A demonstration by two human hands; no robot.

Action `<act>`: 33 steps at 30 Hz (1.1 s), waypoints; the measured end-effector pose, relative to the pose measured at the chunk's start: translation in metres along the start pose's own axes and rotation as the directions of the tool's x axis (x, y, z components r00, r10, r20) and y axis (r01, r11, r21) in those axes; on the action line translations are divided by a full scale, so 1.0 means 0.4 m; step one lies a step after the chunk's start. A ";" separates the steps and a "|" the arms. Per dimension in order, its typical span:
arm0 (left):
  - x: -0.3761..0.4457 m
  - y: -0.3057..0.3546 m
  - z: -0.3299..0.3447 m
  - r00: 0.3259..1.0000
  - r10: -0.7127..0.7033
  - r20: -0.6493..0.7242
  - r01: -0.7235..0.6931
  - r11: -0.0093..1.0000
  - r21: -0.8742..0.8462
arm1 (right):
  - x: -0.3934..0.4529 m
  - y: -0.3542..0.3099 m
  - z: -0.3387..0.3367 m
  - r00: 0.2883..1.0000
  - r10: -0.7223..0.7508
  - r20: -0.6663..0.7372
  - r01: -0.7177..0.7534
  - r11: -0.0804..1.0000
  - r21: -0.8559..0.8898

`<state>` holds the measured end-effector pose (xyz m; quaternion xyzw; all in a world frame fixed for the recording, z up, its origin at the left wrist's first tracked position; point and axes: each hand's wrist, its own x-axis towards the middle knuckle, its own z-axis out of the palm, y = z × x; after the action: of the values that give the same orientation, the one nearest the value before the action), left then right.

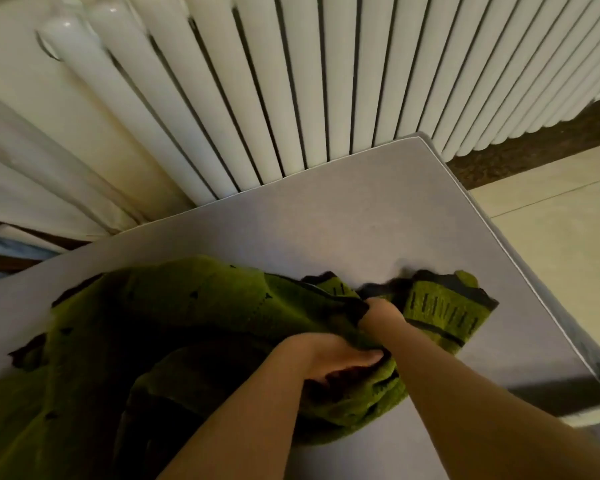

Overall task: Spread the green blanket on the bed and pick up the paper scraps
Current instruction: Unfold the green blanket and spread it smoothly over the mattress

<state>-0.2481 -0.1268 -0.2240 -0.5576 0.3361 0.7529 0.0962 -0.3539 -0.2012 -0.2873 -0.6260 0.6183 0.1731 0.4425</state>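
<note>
A fuzzy green blanket (174,317) with dark markings lies bunched and folded across the near half of the grey bed (326,223). My left hand (329,358) is closed on a thick fold near the blanket's right side. Just beyond it, my right hand (381,311) grips another fold, its fingers buried in the fabric. A patterned end of the blanket (444,308) sticks out to the right of my hands. No paper scraps are in view.
A white ribbed radiator (257,88) runs along the far edge of the bed. The bed's right edge (520,265) drops to a pale tiled floor (561,220). Dark furniture and blue cloth (11,251) show at far left.
</note>
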 end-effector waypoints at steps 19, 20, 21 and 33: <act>-0.210 -0.171 -0.456 0.082 -0.182 -0.980 0.210 0.964 -0.162 | -0.066 -0.036 -0.034 0.596 0.558 -0.578 -0.032 0.735 0.677; -0.221 -0.188 -0.483 0.104 -0.296 -0.950 0.207 0.940 -0.270 | -0.070 -0.009 -0.020 0.563 0.657 -0.501 -0.126 0.667 0.734; -0.228 -0.201 -0.501 0.135 -0.381 -0.915 0.189 0.916 -0.354 | -0.072 0.017 -0.002 0.534 0.739 -0.411 -0.208 0.586 0.783; -0.125 -0.064 -0.271 0.219 0.547 -0.808 0.140 0.802 0.580 | -0.109 -0.035 0.125 0.912 0.378 0.160 -0.348 0.507 0.789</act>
<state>-0.1328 -0.1624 -0.2055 -0.7905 0.5933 0.1273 -0.0829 -0.3321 -0.1377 -0.2768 -0.2173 0.7527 -0.0459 0.6198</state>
